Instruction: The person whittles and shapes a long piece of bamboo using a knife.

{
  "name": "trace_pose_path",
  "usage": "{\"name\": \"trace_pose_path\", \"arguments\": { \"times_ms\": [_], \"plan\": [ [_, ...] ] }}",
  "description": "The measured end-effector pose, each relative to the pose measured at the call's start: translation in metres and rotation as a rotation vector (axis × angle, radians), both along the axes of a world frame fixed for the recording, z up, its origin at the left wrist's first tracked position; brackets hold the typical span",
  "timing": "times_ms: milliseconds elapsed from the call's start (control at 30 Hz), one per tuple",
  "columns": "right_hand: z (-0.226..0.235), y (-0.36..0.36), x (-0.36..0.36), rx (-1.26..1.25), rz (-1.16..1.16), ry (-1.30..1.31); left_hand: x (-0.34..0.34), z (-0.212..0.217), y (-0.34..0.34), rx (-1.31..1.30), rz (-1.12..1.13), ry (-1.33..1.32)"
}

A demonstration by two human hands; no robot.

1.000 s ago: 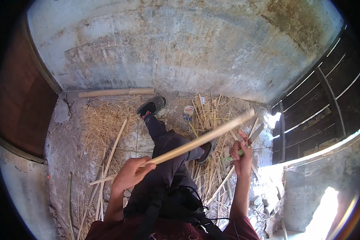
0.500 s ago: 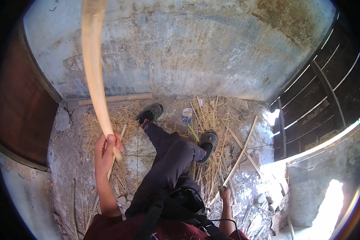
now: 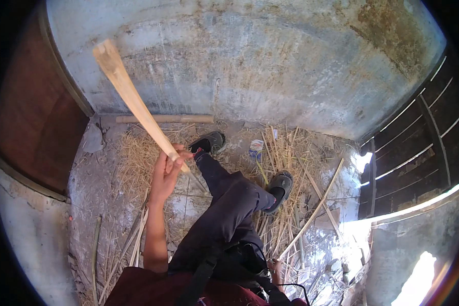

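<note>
My left hand [image 3: 167, 172] pinches a pale, flat bamboo strip [image 3: 132, 99] near its lower end, thumb and fingers on either side. The strip slants up and away to the left, its blunt far end in the air in front of the wall. Low by my right hip, my right hand [image 3: 276, 266] looks closed. What it grips is too small and partly hidden to make out. The lower end of a long thin strip [image 3: 313, 214] lies close to that hand. My legs [image 3: 224, 204] stretch out between the two hands.
Straw-like shavings [image 3: 140, 155] and loose split strips [image 3: 280, 153] cover much of the floor. A bamboo pole [image 3: 166, 119] lies along the foot of the stained wall [image 3: 229, 56]. A brown door [image 3: 30, 117] stands left, dark slatted boards [image 3: 408, 148] right. A small crumpled packet [image 3: 256, 147] lies near my shoe [image 3: 279, 189].
My left hand has moved right, and the strip's far end has tipped down, so its whole length shows. My right hand has drawn back toward my hip. The view has shifted slightly.
</note>
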State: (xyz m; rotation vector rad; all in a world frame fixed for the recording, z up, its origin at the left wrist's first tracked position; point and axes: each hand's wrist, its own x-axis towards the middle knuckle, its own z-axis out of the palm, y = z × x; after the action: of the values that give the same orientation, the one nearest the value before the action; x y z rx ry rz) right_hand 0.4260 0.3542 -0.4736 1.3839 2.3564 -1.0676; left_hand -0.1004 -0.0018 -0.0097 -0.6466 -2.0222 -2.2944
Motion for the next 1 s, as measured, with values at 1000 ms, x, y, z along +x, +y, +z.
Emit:
{"name": "trace_pose_path", "arguments": {
  "times_ms": [1000],
  "plan": [
    [-0.004,-0.002,0.009,-0.031,0.000,-0.127,-0.024,0.035,-0.052,-0.087,0.347,-0.093]
  ]
}}
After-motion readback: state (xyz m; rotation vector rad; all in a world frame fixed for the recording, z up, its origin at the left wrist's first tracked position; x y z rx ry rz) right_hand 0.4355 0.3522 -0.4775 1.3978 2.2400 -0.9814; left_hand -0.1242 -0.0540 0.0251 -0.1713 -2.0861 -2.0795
